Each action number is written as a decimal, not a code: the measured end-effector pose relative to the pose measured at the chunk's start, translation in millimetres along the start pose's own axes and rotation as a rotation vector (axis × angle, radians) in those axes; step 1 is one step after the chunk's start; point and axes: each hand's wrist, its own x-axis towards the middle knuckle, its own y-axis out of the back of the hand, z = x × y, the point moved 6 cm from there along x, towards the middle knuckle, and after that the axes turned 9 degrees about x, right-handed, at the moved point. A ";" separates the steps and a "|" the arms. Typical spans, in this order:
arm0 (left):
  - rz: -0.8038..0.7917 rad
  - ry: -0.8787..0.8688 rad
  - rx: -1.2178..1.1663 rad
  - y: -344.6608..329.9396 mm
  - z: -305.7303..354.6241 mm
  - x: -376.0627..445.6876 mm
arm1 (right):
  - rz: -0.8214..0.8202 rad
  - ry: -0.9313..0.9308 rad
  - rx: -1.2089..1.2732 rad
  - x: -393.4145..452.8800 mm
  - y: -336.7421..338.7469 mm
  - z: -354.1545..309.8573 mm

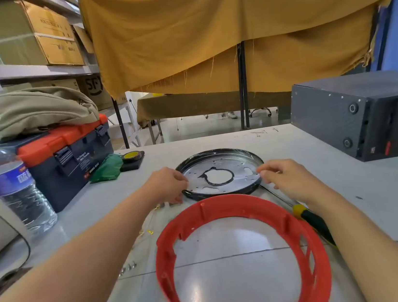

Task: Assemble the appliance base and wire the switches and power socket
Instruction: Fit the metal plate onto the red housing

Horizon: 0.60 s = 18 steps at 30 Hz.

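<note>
Mid-frame on the worktop [344, 147], your left hand [165, 184] and right hand [286, 177] sit at the metal plate [220, 170] edges. Fingers look curled on its rim, can't tell for sure.

Bright, even light is thrown from above, glare is seen on the table [236, 285], edges are bent by the wide lens, and slight softness is noted throughout.

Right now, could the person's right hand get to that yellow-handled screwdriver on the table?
Probably yes. The screwdriver lies uncovered on the table just under the right forearm, and the right hand, at the metal plate's rim, seems to hold nothing firmly.
</note>
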 end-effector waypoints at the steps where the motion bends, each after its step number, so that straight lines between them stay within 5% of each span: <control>1: -0.013 0.005 -0.006 -3.4 0.4 5.7 | 0.003 -0.011 0.021 -0.3 -0.4 3.8; 5: -0.043 0.037 -0.032 -15.7 4.6 14.3 | -0.003 -0.032 0.087 0.9 -3.0 15.2; 18: 0.285 0.007 -0.405 2.7 -3.1 5.5 | 0.124 -0.033 0.153 -1.8 6.7 8.6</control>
